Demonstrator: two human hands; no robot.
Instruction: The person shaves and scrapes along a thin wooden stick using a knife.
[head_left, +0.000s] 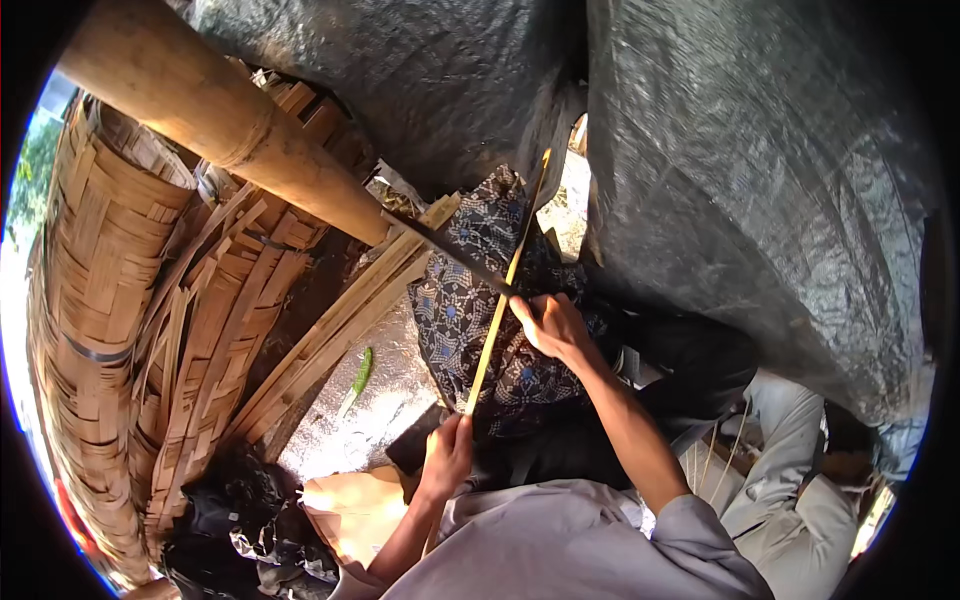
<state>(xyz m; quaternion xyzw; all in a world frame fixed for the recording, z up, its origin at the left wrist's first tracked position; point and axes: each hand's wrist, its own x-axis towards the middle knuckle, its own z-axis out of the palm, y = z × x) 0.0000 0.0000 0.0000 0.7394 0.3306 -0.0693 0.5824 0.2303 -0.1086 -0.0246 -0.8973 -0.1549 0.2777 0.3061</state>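
A long, thin bamboo strip [492,340] slants up and away from me across my lap. Its near end is in my left hand [446,455], whose fingers are closed around it. My right hand [552,325] grips a long dark knife [455,252] at its near end; the handle is hidden in my fist. The blade points to the far left and crosses the strip just beyond my right hand. Under both lies a dark patterned cloth [450,310] with white and blue motifs, spread over my legs.
A thick bamboo pole [225,125] slants in from the upper left. Rolled woven bamboo mats [100,270] stand at the left, beside split bamboo slats [340,318]. Dark plastic sheeting [740,190] hangs ahead and right. A green leaf [362,370], cardboard [358,510] and black plastic [240,525] lie nearby.
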